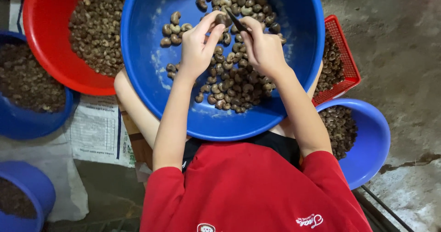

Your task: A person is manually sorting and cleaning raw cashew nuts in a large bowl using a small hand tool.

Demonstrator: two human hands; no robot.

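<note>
A large blue basin (147, 53) rests on my lap and holds several brown cashew nuts (232, 87). Over it, my left hand (196, 46) pinches one nut (223, 19) between thumb and fingers. My right hand (264, 48) grips a small dark knife (236, 20), whose blade tip touches that nut. Both forearms reach forward from my red shirt (248, 190).
A red basin (43, 39) of nuts sits at the upper left, beside a blue basin (32, 121) of darker pieces. A red mesh crate (344, 57) and a blue bowl (372, 140) of nuts are at the right. A blue bucket (32, 186), printed sack (98, 131) and concrete floor (399, 39) surround them.
</note>
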